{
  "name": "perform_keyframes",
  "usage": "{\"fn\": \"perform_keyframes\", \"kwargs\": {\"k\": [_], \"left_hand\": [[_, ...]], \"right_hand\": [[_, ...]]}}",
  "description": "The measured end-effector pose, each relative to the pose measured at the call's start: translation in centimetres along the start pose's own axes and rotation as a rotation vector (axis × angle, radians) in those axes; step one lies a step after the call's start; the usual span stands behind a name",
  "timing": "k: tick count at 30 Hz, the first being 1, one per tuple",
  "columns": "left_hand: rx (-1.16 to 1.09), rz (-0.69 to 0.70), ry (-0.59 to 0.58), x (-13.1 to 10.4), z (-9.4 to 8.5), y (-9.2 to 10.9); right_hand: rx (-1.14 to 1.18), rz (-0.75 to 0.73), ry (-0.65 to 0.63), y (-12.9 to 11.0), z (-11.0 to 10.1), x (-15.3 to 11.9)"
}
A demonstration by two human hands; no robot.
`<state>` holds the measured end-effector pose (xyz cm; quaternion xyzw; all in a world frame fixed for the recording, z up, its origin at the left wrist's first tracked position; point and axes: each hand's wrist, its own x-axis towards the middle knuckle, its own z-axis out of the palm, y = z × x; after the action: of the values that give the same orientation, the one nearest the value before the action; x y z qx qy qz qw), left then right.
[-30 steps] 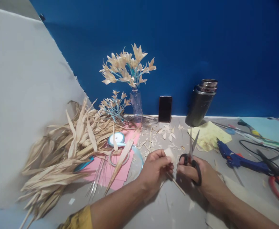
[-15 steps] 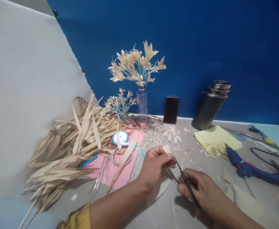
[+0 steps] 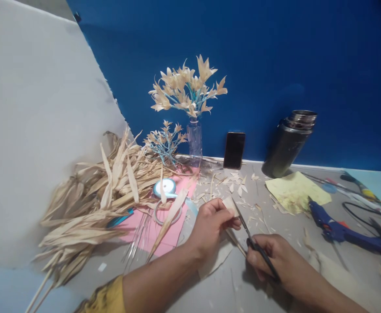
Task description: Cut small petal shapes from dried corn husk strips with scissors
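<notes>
Between thumb and fingers, my left hand (image 3: pixel 214 221) pinches a small pale husk piece (image 3: pixel 230 206) at the centre of the table. My right hand (image 3: pixel 270 256) is closed around black-handled scissors (image 3: pixel 261 253), whose blades lie along the right edge of the husk piece. Husk scraps (image 3: pixel 236 179) are scattered behind my hands. A larger pale sheet lies beneath them, partly hidden by my left hand and forearm.
Dried husks (image 3: pixel 89 208) pile up at left beside pink paper (image 3: pixel 171 241) and a ribbon roll (image 3: pixel 164 188). Behind stand a flower vase (image 3: pixel 195 143), a phone (image 3: pixel 234 150) and a flask (image 3: pixel 288 145). A blue glue gun (image 3: pixel 343 232) lies right.
My right hand has shifted slightly right, and the scissors have changed angle beside the husk piece. My left hand keeps its hold, almost unmoved.
</notes>
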<state>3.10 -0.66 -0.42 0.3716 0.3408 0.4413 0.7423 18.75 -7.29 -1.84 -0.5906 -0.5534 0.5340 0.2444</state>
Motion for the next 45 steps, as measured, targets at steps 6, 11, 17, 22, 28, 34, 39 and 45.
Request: {"fn": "perform_keyframes", "kwargs": {"k": [6,11,17,22,28,34,39,45], "left_hand": [[-0.009,0.003,-0.002,0.0,0.0,0.1],[0.014,-0.012,0.011,-0.1,-0.2,-0.1],[0.042,-0.074,-0.018,-0.1,-0.4,-0.4],[0.057,-0.068,-0.032,0.0,-0.5,-0.3],[0.052,-0.047,-0.047,0.0,-0.4,-0.1],[0.087,-0.065,-0.054,0.0,-0.5,0.1],[0.182,-0.138,-0.077,-0.5,-0.1,-0.3],[0.417,-0.194,-0.264,-1.3,0.1,-1.2]], "right_hand": [[0.045,0.033,0.015,-0.4,0.2,-0.2],[0.039,0.051,0.014,-0.1,0.3,-0.1],[0.031,-0.002,0.01,0.1,0.3,0.0],[0.067,0.01,-0.002,-0.2,0.2,-0.2],[0.085,0.024,-0.004,-0.3,0.1,-0.4],[0.109,0.002,0.022,-0.3,-0.2,-0.3],[0.306,-0.016,0.206,-0.6,-0.9,-0.2],[0.206,-0.072,0.407,-0.7,-1.6,-0.5]]}}
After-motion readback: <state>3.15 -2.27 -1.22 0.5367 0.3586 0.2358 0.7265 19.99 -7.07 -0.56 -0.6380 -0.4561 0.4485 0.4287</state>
